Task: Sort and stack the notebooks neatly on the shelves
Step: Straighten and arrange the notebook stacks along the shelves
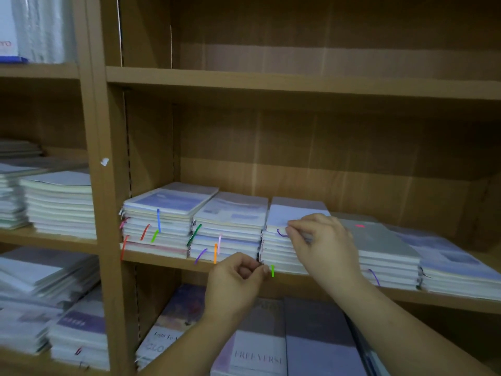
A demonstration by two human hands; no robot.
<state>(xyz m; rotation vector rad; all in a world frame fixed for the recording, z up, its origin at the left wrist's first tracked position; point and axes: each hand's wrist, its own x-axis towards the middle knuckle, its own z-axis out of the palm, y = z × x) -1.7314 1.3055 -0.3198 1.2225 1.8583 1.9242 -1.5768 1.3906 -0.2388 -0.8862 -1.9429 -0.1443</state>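
Since these are thin soft-cover notebooks, I'd say none of them weighs much alone, but a whole pile is floppy and the glossy covers look slippery, so they'll probably skate off each other if tilted.

The middle stack (279, 251) sits centre-right of the frame on the shelf board (162, 259), squeezed between a pale stack (230, 213) on its left and a grey-covered stack (379, 240) on its right. The right hand (322, 240) has its fingers curled over the front edge of the upper few notebooks, right beside a purple ribbon loop (281, 234). The left hand (238, 272) is down at the stack's lower left corner with its fingertips pinched together, next to a green ribbon (272, 270). I can't tell if anything is actually in that pinch.

My guess for handling:
- Take a few at a time.
- Put one hand under the spine side and one flat on top.
- Don't tug the bookmark ribbons, they look flimsy.

More notebooks lie on the lower shelf (257, 356) at the bottom of the frame.
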